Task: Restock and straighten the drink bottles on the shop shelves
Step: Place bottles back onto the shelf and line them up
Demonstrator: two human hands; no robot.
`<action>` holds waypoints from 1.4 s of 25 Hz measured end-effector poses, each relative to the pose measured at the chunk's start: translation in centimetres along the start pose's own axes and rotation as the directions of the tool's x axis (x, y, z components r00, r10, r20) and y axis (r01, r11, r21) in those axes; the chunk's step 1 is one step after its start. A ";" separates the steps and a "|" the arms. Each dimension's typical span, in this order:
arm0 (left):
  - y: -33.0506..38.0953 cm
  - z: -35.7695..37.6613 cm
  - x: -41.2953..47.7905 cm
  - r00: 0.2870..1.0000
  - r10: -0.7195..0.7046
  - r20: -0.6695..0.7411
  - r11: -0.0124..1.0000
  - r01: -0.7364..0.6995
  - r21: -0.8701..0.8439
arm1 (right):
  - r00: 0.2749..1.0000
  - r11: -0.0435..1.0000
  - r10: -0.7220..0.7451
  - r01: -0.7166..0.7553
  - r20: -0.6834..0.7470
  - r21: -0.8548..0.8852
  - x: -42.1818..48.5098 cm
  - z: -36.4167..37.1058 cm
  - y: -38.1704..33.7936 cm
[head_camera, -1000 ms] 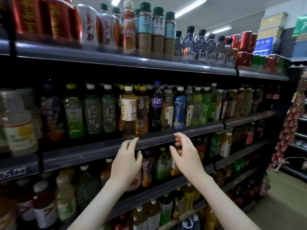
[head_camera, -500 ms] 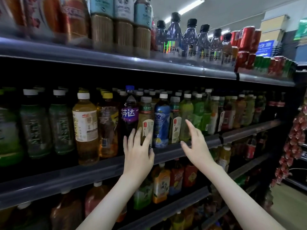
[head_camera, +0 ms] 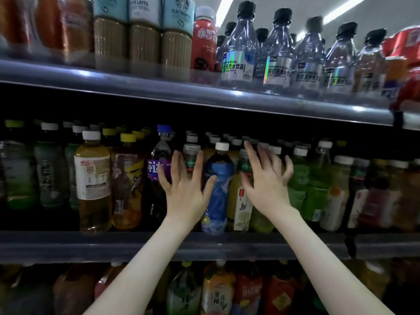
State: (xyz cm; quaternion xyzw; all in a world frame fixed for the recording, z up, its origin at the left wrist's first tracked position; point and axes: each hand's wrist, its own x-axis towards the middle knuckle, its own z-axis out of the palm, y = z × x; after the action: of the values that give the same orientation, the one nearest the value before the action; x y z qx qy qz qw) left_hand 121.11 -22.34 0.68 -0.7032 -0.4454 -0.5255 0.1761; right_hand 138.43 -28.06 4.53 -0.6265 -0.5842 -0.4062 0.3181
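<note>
Both hands have risen from the shelf lip to the front row; the left hand (head_camera: 184,189) and right hand (head_camera: 266,185), fingers spread and gripping nothing, flank the blue bottle (head_camera: 219,173) on the middle shelf (head_camera: 79,244), probably to square it.

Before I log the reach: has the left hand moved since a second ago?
Yes: the left hand rose from the shelf edge up to the blue bottle.

Above you, ceiling strip lights (head_camera: 338,10) glare while the shelf recess (head_camera: 136,105) sits in deep shadow. Motion blur smears your view's bowed edges.
</note>
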 end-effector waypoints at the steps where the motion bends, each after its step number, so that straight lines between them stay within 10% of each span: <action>1: 0.0 0.2 0.1 1.000 -0.001 0.004 1.000 0.001 0.012 | 1.000 0.999 -0.012 0.012 0.010 -0.036 0.5 0.4 -0.1; 7: -0.3 0.5 0.7 1.000 0.000 0.010 0.999 0.001 -0.036 | 0.981 0.998 0.057 -0.057 0.188 -0.004 0.8 0.8 -0.8; 11: -0.7 -0.1 0.5 1.000 0.002 -0.010 0.997 -0.003 -0.079 | 0.991 0.960 0.123 -0.130 0.044 0.250 0.0 0.3 -0.9; 18: -1.3 -1.7 -2.3 0.954 0.218 -0.206 0.927 -0.269 -0.262 | 0.912 0.574 0.306 -0.405 0.273 0.712 -3.8 -3.6 -1.0; 23: -2.2 -3.5 -2.3 0.978 0.207 -0.035 0.915 -0.206 -0.346 | 0.928 0.570 0.336 -0.335 0.160 0.750 -5.3 -6.1 -3.2; 28: -2.6 -4.2 -2.9 0.948 0.248 -0.202 0.819 -0.316 -0.479 | 0.951 0.607 0.308 -0.217 0.025 0.764 -6.6 -10.2 -5.4; 35: -2.2 -12.1 -5.1 0.912 0.244 -0.329 0.740 -0.394 -0.545 | 0.865 0.462 0.366 -0.490 0.344 0.739 -11.5 -13.0 -8.1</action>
State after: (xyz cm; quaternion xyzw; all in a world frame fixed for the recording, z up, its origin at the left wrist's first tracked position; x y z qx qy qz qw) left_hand 112.04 -32.04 0.30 -0.7209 -0.1034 -0.6802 0.0835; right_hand 128.79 -43.95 -0.06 -0.5641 -0.5466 0.0416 0.6175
